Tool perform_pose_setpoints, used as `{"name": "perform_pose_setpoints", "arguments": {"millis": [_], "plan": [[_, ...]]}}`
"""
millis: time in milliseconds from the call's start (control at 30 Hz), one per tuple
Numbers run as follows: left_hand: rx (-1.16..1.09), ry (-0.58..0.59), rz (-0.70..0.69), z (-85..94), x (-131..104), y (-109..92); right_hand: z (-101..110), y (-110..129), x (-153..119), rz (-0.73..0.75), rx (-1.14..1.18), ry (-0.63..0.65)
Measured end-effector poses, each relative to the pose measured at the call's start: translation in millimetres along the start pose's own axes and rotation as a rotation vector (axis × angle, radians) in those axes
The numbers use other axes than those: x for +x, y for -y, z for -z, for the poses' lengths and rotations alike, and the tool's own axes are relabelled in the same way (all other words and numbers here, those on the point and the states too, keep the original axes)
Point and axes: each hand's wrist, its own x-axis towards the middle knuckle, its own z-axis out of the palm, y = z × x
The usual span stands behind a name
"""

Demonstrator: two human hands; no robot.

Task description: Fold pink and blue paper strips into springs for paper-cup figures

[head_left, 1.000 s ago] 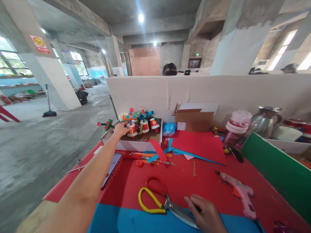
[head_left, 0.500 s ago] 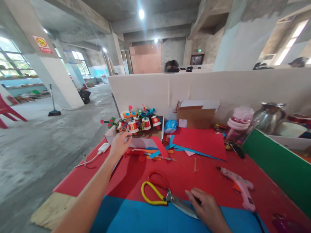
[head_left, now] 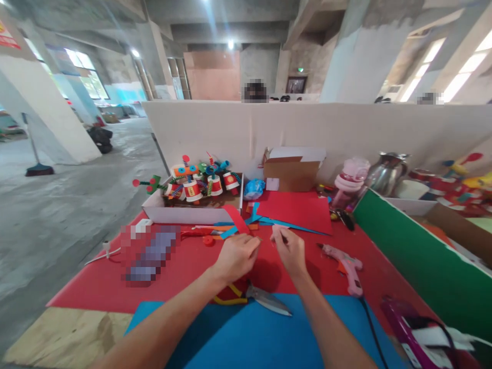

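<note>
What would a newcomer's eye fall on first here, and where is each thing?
Probably the bright cup figures, crowded in the white box at the back left of the red tabletop. Next come the left hand and right hand, side by side in the middle, with scissors below them, partly over the blue sheet. A pink glue gun lies to the right.

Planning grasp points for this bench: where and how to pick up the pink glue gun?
By the handle, probably from the near right, fingers wrapping toward the orange trigger on its left. The pink glue gun lies on its side, handle toward the wearer, nozzle pointing left and away, so this should keep clear of the tip. Mind the cord at the handle's end.
</note>
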Motion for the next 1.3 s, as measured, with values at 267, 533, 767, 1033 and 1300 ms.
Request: {"name": "perform_pose_setpoints", "arguments": {"millis": [267, 533, 767, 1033, 1300], "plan": [[0.033, 0.112, -0.256, -18.0, -19, 2, -3, -27, -11, -0.021, -0.056, 0.055], [-0.318, -0.104, 0.457, -14.4, -12, 25, -4, -25, -8, 0.005, -0.043, 0.116], [-0.609, -0.239, 0.707, -24.0, -8, 45, -3, -20, -10, 0.027, -0.002, 0.135], [-0.787, -0.072, 0.658, -19.2, -8, 41, -3, -20, -8, -0.044, 0.061, 0.148], [-0.819, 0.241, 0.187, -1.7, -6, 15, -4, -23, -5, -0.398, 0.702, 0.371]]}}
